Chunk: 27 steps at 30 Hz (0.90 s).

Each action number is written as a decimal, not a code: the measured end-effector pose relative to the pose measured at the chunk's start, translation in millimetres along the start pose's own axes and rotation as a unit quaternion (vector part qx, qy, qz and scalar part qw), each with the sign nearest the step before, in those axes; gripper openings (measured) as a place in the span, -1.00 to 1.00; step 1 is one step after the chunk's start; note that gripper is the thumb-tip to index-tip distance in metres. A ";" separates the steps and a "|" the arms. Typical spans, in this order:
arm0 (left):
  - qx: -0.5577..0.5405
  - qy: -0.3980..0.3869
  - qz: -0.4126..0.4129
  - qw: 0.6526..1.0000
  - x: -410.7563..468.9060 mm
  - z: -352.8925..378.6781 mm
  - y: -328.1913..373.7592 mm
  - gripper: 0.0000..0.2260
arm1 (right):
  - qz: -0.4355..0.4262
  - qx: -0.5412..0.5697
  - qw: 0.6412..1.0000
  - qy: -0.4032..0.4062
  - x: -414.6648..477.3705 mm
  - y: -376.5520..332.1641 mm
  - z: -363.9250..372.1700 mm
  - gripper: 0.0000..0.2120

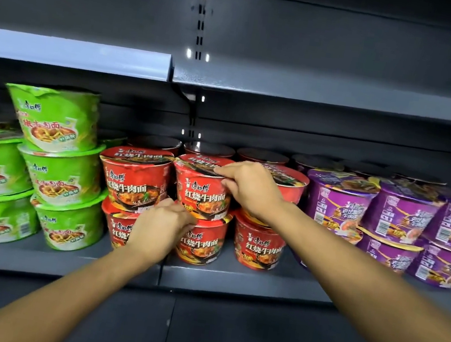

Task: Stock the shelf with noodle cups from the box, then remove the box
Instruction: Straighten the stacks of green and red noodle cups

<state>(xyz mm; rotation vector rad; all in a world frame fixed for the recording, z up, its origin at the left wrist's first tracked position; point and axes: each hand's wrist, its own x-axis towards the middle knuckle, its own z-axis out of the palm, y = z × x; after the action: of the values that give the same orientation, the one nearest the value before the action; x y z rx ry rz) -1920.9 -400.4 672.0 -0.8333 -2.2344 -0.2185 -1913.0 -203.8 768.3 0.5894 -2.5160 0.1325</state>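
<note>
Both hands are on the red noodle cup (201,187) mid-frame, stacked on another red cup (201,244) on the dark shelf (231,278). Right hand (248,189) grips its rim, left hand (162,226) cradles the base. Green cups (58,120) sit left, purple cups (337,203) right.

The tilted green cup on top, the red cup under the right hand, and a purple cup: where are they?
Tilted green cup (55,118): head view, front label.
Red cup (204,194): head view, front label, left of the right hand (248,189).
Purple cup (333,208): head view, front wall.
</note>
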 end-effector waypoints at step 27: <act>0.060 -0.051 0.014 0.997 12.7 2.4 9.8 -0.84 | 0.022 0.003 1.000 0.000 5.7 -21.0 -7.7 -0.67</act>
<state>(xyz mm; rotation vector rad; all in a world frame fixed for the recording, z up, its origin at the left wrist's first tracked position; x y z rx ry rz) -1922.8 -385.5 678.1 -0.8257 -2.3037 -0.0286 -1904.4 -223.2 777.3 0.5353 -2.5311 0.1556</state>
